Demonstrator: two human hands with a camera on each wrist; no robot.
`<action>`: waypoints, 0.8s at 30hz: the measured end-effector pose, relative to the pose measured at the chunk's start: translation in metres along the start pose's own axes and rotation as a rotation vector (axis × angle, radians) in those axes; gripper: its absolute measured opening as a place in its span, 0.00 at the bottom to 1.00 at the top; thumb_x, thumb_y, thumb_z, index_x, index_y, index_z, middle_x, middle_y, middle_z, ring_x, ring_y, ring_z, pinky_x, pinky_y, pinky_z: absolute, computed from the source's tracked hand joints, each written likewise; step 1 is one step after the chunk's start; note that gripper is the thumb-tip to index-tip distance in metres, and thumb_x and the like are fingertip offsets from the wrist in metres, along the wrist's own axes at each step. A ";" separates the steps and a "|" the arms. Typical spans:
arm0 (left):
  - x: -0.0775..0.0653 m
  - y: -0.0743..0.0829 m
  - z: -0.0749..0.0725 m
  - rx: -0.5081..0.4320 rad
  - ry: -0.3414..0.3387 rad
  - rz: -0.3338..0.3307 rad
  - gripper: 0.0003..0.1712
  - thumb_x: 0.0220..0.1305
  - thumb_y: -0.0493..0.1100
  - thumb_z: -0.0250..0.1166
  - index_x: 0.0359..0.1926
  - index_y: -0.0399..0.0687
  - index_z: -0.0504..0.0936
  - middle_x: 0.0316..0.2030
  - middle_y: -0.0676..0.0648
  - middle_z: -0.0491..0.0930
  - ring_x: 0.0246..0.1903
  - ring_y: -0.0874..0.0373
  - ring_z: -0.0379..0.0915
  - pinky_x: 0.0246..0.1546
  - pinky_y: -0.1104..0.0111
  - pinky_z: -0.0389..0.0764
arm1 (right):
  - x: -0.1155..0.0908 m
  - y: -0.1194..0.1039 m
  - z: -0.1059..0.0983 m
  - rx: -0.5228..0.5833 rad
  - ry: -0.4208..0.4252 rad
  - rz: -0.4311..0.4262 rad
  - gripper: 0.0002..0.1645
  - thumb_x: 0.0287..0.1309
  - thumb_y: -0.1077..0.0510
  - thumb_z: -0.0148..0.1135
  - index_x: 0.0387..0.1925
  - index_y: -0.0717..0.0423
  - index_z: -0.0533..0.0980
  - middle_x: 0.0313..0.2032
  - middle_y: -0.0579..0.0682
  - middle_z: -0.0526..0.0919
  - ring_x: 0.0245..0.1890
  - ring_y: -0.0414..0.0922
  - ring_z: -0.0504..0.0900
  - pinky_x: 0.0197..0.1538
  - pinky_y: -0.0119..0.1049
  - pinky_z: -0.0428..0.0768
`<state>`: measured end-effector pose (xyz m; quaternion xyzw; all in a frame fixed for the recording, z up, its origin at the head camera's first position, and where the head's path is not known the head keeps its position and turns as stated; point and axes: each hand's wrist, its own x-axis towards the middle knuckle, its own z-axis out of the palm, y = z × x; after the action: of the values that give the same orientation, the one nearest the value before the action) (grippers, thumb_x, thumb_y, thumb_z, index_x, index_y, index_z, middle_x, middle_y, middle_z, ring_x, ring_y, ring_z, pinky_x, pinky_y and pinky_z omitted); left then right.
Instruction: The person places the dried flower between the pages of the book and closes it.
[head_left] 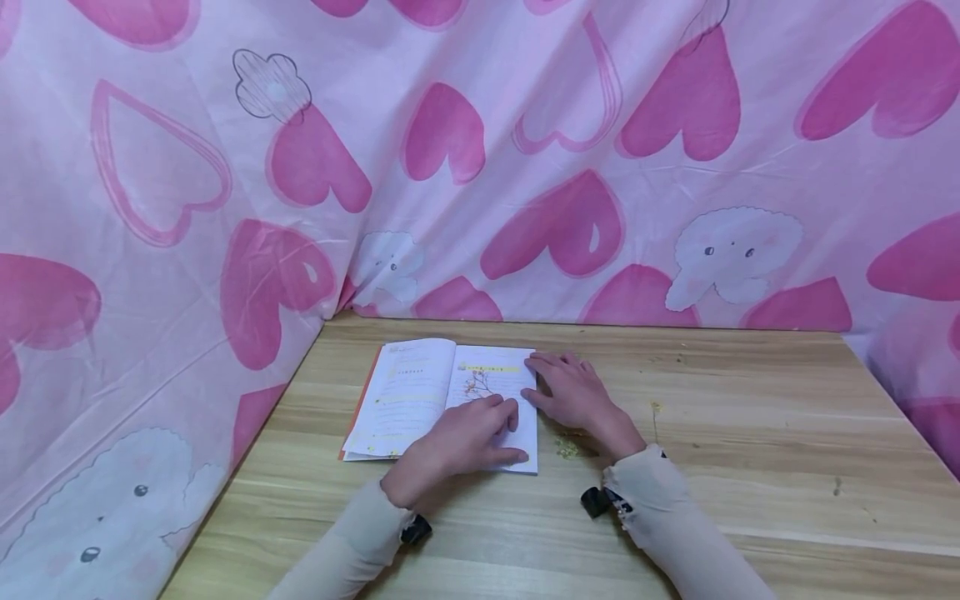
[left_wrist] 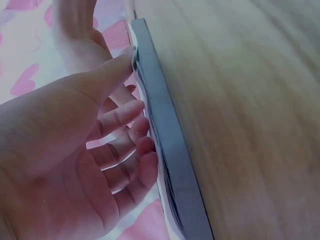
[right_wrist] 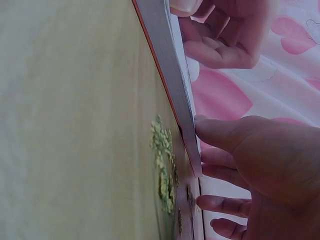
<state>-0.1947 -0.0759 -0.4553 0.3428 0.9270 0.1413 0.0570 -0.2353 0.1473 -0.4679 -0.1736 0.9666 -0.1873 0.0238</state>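
Observation:
An open book [head_left: 408,392] with an orange-red cover edge lies on the wooden table. On its right page is a thin reddish-brown sprig [head_left: 478,385], its lower part hidden by my left hand [head_left: 467,435]. That hand rests on the lower right page with fingers loosely bent; the left wrist view shows its thumb and fingertips touching the top of the book block [left_wrist: 165,115]. At the book's right edge, my right hand [head_left: 576,393] touches the page with thumb and fingertips, fingers spread apart. Close up, its thumb [right_wrist: 217,131] sits on the page edge.
Pale yellow dried flowers [head_left: 567,448] lie on the table [head_left: 750,450] beside the book, below my right hand. Farther right is a thin yellow-tipped stem [head_left: 656,417], with small scattered bits around. A pink heart-patterned cloth [head_left: 551,225] hangs behind and along the left.

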 end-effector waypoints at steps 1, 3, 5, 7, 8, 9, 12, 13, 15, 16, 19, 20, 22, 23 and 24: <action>0.000 0.000 0.001 0.000 0.004 0.012 0.24 0.65 0.64 0.77 0.47 0.56 0.79 0.33 0.58 0.72 0.31 0.63 0.70 0.31 0.69 0.72 | 0.000 0.000 0.000 -0.001 0.000 0.000 0.38 0.75 0.41 0.66 0.78 0.50 0.72 0.80 0.52 0.71 0.76 0.62 0.69 0.75 0.67 0.67; -0.001 -0.001 0.001 -0.008 0.001 0.037 0.25 0.66 0.62 0.77 0.53 0.56 0.80 0.34 0.57 0.73 0.32 0.63 0.70 0.33 0.69 0.74 | 0.000 0.000 0.000 -0.004 0.003 -0.003 0.37 0.75 0.41 0.66 0.78 0.50 0.72 0.79 0.52 0.72 0.76 0.62 0.69 0.74 0.68 0.68; 0.000 -0.001 0.001 -0.016 -0.018 0.057 0.27 0.68 0.61 0.76 0.61 0.58 0.81 0.36 0.57 0.75 0.34 0.64 0.71 0.36 0.69 0.75 | 0.000 0.000 0.000 -0.003 0.000 -0.001 0.38 0.75 0.41 0.66 0.78 0.50 0.72 0.79 0.52 0.71 0.77 0.62 0.69 0.75 0.68 0.67; 0.001 -0.001 0.001 -0.010 -0.040 0.083 0.29 0.70 0.60 0.74 0.68 0.61 0.80 0.37 0.56 0.77 0.35 0.64 0.71 0.37 0.69 0.75 | 0.000 0.000 0.000 -0.002 -0.003 0.001 0.38 0.75 0.41 0.66 0.78 0.50 0.72 0.79 0.52 0.71 0.77 0.62 0.68 0.76 0.68 0.66; 0.002 0.000 0.000 -0.008 -0.050 0.093 0.30 0.71 0.59 0.74 0.70 0.63 0.80 0.38 0.56 0.78 0.35 0.65 0.71 0.38 0.69 0.76 | 0.001 0.000 0.000 0.000 -0.004 0.003 0.38 0.75 0.40 0.66 0.78 0.50 0.71 0.80 0.52 0.71 0.77 0.62 0.68 0.76 0.69 0.66; 0.002 0.000 0.000 -0.004 -0.061 0.100 0.31 0.72 0.59 0.73 0.72 0.64 0.79 0.38 0.56 0.78 0.36 0.65 0.71 0.38 0.70 0.76 | 0.000 0.000 0.001 0.000 -0.005 0.005 0.38 0.75 0.40 0.66 0.78 0.49 0.71 0.80 0.52 0.71 0.77 0.62 0.68 0.77 0.68 0.65; 0.002 0.000 -0.001 -0.001 -0.075 0.123 0.30 0.74 0.56 0.71 0.74 0.65 0.79 0.37 0.56 0.79 0.37 0.66 0.70 0.39 0.71 0.75 | 0.001 0.000 0.001 0.006 -0.004 0.012 0.38 0.75 0.40 0.66 0.79 0.49 0.71 0.80 0.51 0.71 0.77 0.61 0.68 0.76 0.68 0.66; 0.002 0.000 -0.001 -0.005 -0.076 0.125 0.29 0.75 0.55 0.71 0.74 0.65 0.79 0.37 0.56 0.79 0.37 0.66 0.70 0.39 0.72 0.75 | 0.001 0.000 0.001 0.009 -0.002 0.014 0.39 0.74 0.40 0.66 0.79 0.49 0.71 0.80 0.51 0.71 0.77 0.61 0.68 0.76 0.68 0.66; 0.002 0.000 -0.001 -0.013 -0.077 0.127 0.29 0.75 0.54 0.71 0.74 0.65 0.79 0.37 0.57 0.79 0.37 0.66 0.70 0.39 0.72 0.75 | 0.001 0.000 0.001 0.015 0.000 0.016 0.38 0.74 0.40 0.66 0.79 0.48 0.71 0.80 0.51 0.71 0.77 0.62 0.68 0.76 0.67 0.66; 0.001 0.000 -0.002 -0.018 -0.077 0.129 0.29 0.75 0.54 0.71 0.74 0.64 0.79 0.37 0.57 0.79 0.37 0.67 0.71 0.39 0.73 0.75 | 0.001 0.000 0.001 0.018 0.002 0.016 0.38 0.75 0.40 0.65 0.79 0.48 0.71 0.80 0.51 0.71 0.77 0.62 0.68 0.76 0.67 0.66; 0.001 -0.001 -0.002 -0.044 -0.077 0.129 0.28 0.75 0.53 0.71 0.73 0.62 0.79 0.37 0.56 0.79 0.36 0.67 0.71 0.39 0.73 0.75 | 0.001 0.002 0.001 0.014 0.025 0.012 0.36 0.79 0.44 0.61 0.80 0.52 0.69 0.80 0.55 0.71 0.78 0.65 0.67 0.76 0.69 0.66; 0.001 -0.001 -0.002 -0.056 -0.078 0.127 0.28 0.75 0.53 0.71 0.72 0.62 0.79 0.37 0.56 0.79 0.36 0.66 0.71 0.40 0.73 0.75 | 0.001 0.003 0.001 0.010 0.034 0.012 0.36 0.80 0.45 0.59 0.80 0.54 0.68 0.80 0.56 0.70 0.79 0.65 0.67 0.76 0.69 0.65; 0.001 -0.002 -0.003 -0.085 -0.081 0.130 0.27 0.75 0.52 0.71 0.72 0.61 0.79 0.37 0.56 0.79 0.36 0.66 0.72 0.40 0.73 0.76 | 0.001 0.005 0.002 0.003 0.052 0.012 0.35 0.82 0.49 0.55 0.81 0.58 0.65 0.80 0.59 0.69 0.79 0.66 0.66 0.77 0.70 0.65; 0.002 -0.002 -0.004 -0.102 -0.082 0.129 0.27 0.75 0.51 0.71 0.71 0.61 0.79 0.38 0.56 0.79 0.36 0.65 0.73 0.41 0.73 0.76 | 0.001 0.006 0.002 0.000 0.060 0.012 0.35 0.82 0.51 0.54 0.82 0.59 0.64 0.80 0.60 0.69 0.80 0.66 0.66 0.77 0.70 0.64; 0.002 -0.002 -0.005 -0.118 -0.082 0.131 0.27 0.75 0.51 0.72 0.71 0.60 0.78 0.38 0.55 0.79 0.36 0.65 0.74 0.41 0.73 0.76 | 0.001 0.007 0.002 -0.001 0.064 0.012 0.35 0.82 0.52 0.54 0.82 0.60 0.63 0.80 0.61 0.68 0.80 0.65 0.66 0.77 0.69 0.65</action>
<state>-0.1980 -0.0771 -0.4512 0.4041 0.8896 0.1849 0.1057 -0.2382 0.1524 -0.4723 -0.1615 0.9680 -0.1922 -0.0062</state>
